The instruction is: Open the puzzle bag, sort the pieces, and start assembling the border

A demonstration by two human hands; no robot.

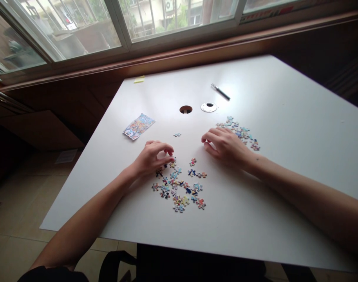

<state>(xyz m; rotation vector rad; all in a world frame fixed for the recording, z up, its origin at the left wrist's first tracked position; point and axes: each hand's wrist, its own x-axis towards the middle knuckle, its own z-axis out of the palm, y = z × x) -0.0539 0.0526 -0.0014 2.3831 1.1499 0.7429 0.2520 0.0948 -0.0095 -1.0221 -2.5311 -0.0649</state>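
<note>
My left hand (156, 157) is over the upper left side of a loose pile of jigsaw puzzle pieces (174, 182). Its thumb and index fingertips come together at a small puzzle piece (175, 159), mostly hidden by the fingers. Several pieces in the pile lie apart or overlap, in mixed colours. To the right, my right hand (221, 144) rests on the table with loosely bent fingers, the thumb apart from the index and nothing visible between them. A second group of puzzle pieces (245, 134) spreads beside and behind that hand. Between and beyond both hands lies a light blue piece (177, 134).
On the white table (255, 219) a small printed picture sheet (138, 126) lies at the left. Farther back are a round cable hole (186, 109), its metal cover ring (208, 107), a dark pen (220, 92) and a yellow slip (139, 79). A window (179, 19) stands behind.
</note>
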